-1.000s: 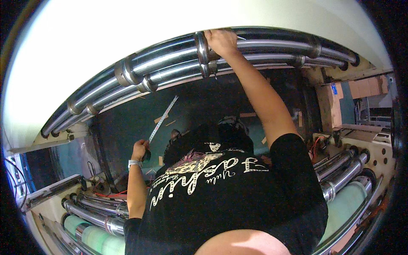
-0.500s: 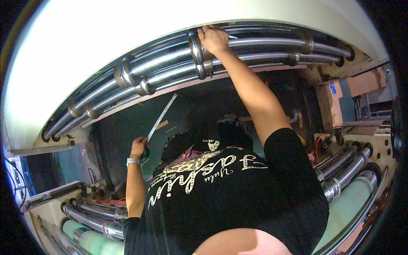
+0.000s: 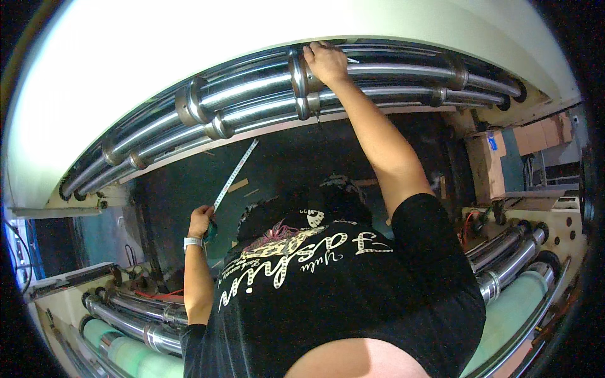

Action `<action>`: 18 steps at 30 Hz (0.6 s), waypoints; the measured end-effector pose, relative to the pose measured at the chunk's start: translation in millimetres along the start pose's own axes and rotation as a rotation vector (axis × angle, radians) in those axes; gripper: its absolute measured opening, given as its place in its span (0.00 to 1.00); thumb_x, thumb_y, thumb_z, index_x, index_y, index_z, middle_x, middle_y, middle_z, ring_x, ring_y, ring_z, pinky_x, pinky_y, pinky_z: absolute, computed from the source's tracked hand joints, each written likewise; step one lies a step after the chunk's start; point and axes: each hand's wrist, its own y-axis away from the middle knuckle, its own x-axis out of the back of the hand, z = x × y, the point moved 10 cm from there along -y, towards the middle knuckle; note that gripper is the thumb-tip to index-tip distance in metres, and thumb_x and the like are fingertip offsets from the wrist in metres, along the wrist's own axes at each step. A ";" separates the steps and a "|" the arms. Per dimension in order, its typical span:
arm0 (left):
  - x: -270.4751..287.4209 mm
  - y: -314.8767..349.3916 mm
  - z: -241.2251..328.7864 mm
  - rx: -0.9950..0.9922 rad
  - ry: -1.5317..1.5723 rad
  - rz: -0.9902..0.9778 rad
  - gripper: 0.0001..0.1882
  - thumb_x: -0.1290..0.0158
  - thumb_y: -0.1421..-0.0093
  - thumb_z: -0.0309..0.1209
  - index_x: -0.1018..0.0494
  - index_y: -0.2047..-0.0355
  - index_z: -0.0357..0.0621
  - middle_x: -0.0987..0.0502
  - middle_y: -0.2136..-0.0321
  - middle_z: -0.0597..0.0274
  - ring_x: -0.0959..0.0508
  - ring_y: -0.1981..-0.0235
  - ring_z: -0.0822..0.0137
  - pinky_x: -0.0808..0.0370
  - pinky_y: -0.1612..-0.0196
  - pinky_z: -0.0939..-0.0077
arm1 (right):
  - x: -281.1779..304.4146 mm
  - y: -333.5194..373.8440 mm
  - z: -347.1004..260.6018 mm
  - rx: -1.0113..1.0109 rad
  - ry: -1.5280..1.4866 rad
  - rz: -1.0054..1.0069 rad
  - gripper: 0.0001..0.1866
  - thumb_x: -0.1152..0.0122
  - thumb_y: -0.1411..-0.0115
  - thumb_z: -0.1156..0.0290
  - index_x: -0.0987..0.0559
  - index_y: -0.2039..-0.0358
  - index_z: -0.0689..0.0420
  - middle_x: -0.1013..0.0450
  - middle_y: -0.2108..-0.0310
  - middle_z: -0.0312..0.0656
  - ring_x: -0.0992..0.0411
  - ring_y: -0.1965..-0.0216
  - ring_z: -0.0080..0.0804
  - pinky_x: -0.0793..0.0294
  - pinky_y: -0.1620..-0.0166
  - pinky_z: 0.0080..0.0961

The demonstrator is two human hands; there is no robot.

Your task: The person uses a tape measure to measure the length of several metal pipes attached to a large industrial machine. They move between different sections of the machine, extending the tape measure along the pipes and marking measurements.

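My left hand (image 3: 200, 222), with a pale watch band on its wrist, is closed around a tape measure (image 3: 211, 232) with a dark green case. The white blade (image 3: 236, 173) is pulled out and slants up and away to the right. Farther forward, my right hand (image 3: 326, 63) rests at the upper metal shaft, just right of a wide shiny collar (image 3: 297, 72). Its fingers are bent over and their tips are hidden. A thin metal rod (image 3: 353, 60) sticks out at its right side; I cannot make out the rest of it.
Several polished shafts with collars (image 3: 217, 126) span the machine ahead, under a large white cover (image 3: 157, 44). Behind me on both sides lie more rollers (image 3: 504, 277), some pale green. Thin strips (image 3: 238, 184) lie on the dark floor. Cardboard (image 3: 542, 133) stands at the right.
The view has shifted slightly, so the shafts sit a little farther right. My left hand still holds the tape measure, and my right hand stays by the same collar.
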 end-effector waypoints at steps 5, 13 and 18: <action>6.6 9.9 13.6 -0.059 0.045 -0.024 0.11 0.51 0.44 0.31 0.29 0.77 0.36 0.32 0.84 0.67 0.35 0.82 0.75 0.38 0.77 0.80 | -0.5 0.1 -0.2 -0.001 -0.039 0.001 0.22 0.63 0.41 0.52 0.27 0.61 0.55 0.27 0.67 0.48 0.27 0.66 0.46 0.29 0.61 0.38; 68.6 38.8 151.5 -0.435 -0.080 0.028 0.12 0.51 0.44 0.28 0.34 0.83 0.36 0.37 0.86 0.67 0.39 0.82 0.77 0.42 0.78 0.79 | 22.5 44.6 51.7 -0.295 -0.744 0.195 0.14 0.40 0.50 0.65 0.29 0.69 0.63 0.28 0.73 0.47 0.30 0.73 0.36 0.30 0.68 0.27; 87.8 22.3 246.8 -0.670 -0.238 0.061 0.11 0.51 0.44 0.28 0.34 0.80 0.33 0.37 0.86 0.63 0.38 0.82 0.72 0.41 0.78 0.77 | -20.2 87.0 30.2 -0.364 -0.982 0.127 0.13 0.45 0.45 0.66 0.31 0.64 0.60 0.30 0.71 0.42 0.33 0.68 0.28 0.33 0.63 0.25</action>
